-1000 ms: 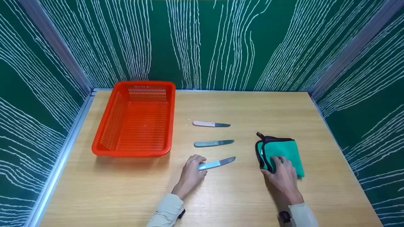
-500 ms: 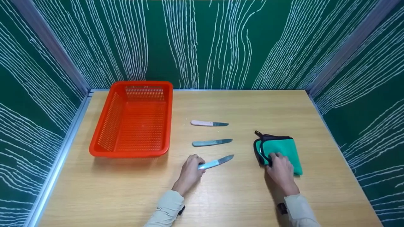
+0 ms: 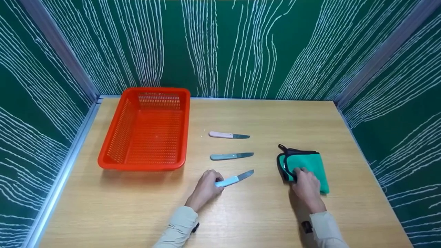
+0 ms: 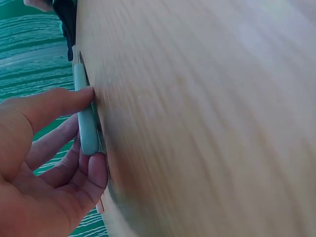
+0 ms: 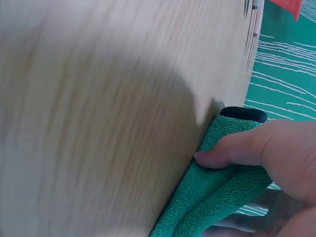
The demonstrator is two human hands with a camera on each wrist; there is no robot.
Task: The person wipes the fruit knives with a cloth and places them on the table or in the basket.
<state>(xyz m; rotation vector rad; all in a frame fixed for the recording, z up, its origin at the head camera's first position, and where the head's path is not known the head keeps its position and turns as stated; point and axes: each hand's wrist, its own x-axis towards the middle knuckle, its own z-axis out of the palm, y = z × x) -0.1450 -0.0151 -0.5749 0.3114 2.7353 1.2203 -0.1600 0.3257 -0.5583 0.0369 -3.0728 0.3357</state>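
My left hand [image 3: 205, 188] pinches the handle of a knife with a light blue handle [image 3: 226, 181], just over or on the tabletop; its blade points right and slightly away. In the left wrist view, the thumb lies on one side of the blue handle [image 4: 87, 128] and the fingers are curled round its other side and end. My right hand [image 3: 307, 187] grips the near-left part of a folded green cloth [image 3: 311, 163] with black edging and a hanging loop. In the right wrist view the thumb presses into the plush cloth [image 5: 207, 190]; the other fingers are partly hidden.
Beyond the held knife lie a knife with a grey-green handle [image 3: 224, 156] and one with a pale pink handle [image 3: 221, 134], blades to the right. A red plastic basket [image 3: 177, 162] stands at the back left of the wooden table [image 3: 262, 120]. Green patterned panels [image 3: 241, 48] enclose the table.
My right thumb and fingers have drawn together on the green cloth. The left hand keeps its hold on the blue-handled knife, which has turned very slightly. The other knives and the basket stay put.
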